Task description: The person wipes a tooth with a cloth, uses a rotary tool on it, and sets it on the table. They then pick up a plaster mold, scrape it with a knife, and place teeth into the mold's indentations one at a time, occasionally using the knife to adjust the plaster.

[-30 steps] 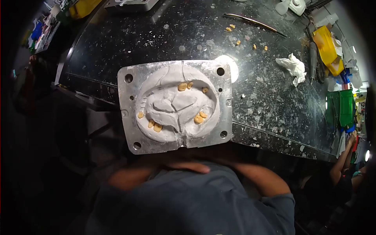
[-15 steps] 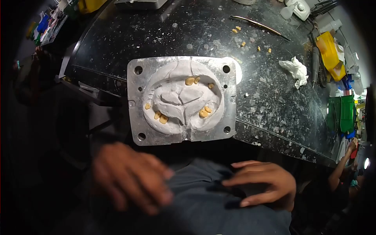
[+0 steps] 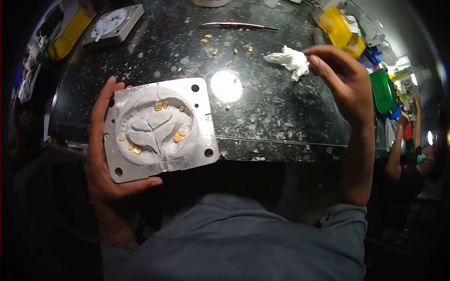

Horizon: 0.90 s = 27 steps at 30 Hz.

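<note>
My left hand [image 3: 101, 150] is wrapped round the left side of a square metal dental flask [image 3: 206, 126], thumb along its lower edge. White plaster [image 3: 152, 124] fills the flask's round hollow, with several yellowish teeth [image 3: 177, 138] set in it in small groups. The flask is at the near edge of the black bench. Over to the right, my right hand [image 3: 344, 77] pinches the right edge of a crumpled white tissue [image 3: 291, 61] between thumb and fingers. Several loose teeth [image 3: 215, 52] lie on the bench left of the tissue.
On the speckled black bench [image 3: 262, 117], a thin pointed tool [image 3: 239, 25] lies behind the loose teeth. Another metal flask part [image 3: 115, 23] sits at back left. Yellow bins [image 3: 337, 28] and a green bin [image 3: 383, 91] stand right. Another person's arm [image 3: 397, 143] shows at far right.
My left hand has come up from my lap and gripped the flask, which now sits tilted. My right hand has reached forward to the tissue. The view has shifted right.
</note>
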Motion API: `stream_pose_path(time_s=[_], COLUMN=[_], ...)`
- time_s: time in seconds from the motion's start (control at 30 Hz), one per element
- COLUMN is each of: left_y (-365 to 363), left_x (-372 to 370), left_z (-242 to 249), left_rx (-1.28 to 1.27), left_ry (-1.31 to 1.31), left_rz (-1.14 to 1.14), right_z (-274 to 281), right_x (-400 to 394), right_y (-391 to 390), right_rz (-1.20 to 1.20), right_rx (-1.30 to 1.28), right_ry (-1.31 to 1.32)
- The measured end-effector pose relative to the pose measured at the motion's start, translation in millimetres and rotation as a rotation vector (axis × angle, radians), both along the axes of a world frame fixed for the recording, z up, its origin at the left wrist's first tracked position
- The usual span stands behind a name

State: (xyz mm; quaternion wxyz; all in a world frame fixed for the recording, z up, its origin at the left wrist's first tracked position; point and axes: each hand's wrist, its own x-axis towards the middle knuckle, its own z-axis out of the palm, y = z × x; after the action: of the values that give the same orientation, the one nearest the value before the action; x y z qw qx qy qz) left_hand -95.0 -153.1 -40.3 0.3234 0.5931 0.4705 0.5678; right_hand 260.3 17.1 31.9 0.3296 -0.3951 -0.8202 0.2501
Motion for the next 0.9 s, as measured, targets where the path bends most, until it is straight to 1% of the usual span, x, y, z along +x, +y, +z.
stream_pose_path(time_s=[0.03,0.07,0.1,0.13,0.2,0.27,0.3,0.33,0.37,0.47,0.5,0.53,0.6,0.63,0.67,0.73,0.8,0.87,0.9], left_y=[5.1,9.1,12.4,15.9,23.1,31.8,34.3,36.7,38.8,36.8,38.1,36.8,36.5,38.5,39.1,39.6,41.2,41.3,41.0], left_x=[3.3,6.3,9.1,12.4,16.9,13.3,11.5,9.5,7.0,7.9,3.1,2.3,4.7,3.1,2.8,3.9,5.2,7.0,8.0], left_z=[1.8,4.3,6.4,8.1,13.4,16.2,16.2,15.7,14.9,12.8,12.7,13.7,14.2,11.3,10.9,13.7,12.0,10.4,9.5], left_rx=[0.011,-0.009,-0.03,-0.022,-0.074,-0.094,-0.058,-0.024,-0.033,-0.082,-0.037,-0.042,-0.066,-0.03,-0.035,-0.044,-0.038,-0.028,-0.042], left_ry=[-0.01,-0.074,-0.139,-0.149,-0.116,-0.073,0.057,0.187,0.237,0.144,0.226,0.218,0.21,0.217,0.208,0.229,0.201,0.178,0.184], left_rz=[-0.026,-0.042,-0.049,-0.056,-0.083,-0.105,-0.12,-0.135,-0.14,-0.14,-0.155,-0.14,-0.132,-0.135,-0.133,-0.133,-0.131,-0.137,-0.112], right_z=[-1.2,-2.2,-0.9,-0.7,-6.7,-15.4,-18.6,-21.9,-24.6,-25.7,-21.1,-15.9,-21.7,-17.7,-14.7,-8.4,0.0,-1.2,-4.8], right_x=[5.8,12.2,15.1,14.8,3.2,-26.4,-39.7,-52.0,-61.1,-69.2,-69.9,-70.4,-56.3,-55.8,-51.1,-53.9,-66.6,-87.6,-92.5], right_y=[19.3,37.7,53.4,69.4,97.8,110.6,113.9,116.8,120.4,139.2,136.8,130.8,137.0,127.7,126.1,95.9,53.0,16.2,1.2], right_rz=[-0.014,-0.026,-0.014,0.005,0.055,0.073,0.083,0.077,0.073,0.148,0.163,0.14,0.138,0.066,0.131,0.178,0.359,0.552,0.547], right_rx=[-0.001,-0.004,-0.014,-0.026,-0.048,0.16,0.158,0.235,0.313,0.277,0.242,0.198,0.17,0.096,-0.077,-0.006,-0.176,-0.236,-0.172], right_ry=[-0.014,-0.031,-0.051,-0.068,-0.095,-0.315,-0.314,-0.418,-0.524,-0.585,-0.613,-0.65,-0.455,-0.344,-0.118,0.183,0.44,0.46,0.439])
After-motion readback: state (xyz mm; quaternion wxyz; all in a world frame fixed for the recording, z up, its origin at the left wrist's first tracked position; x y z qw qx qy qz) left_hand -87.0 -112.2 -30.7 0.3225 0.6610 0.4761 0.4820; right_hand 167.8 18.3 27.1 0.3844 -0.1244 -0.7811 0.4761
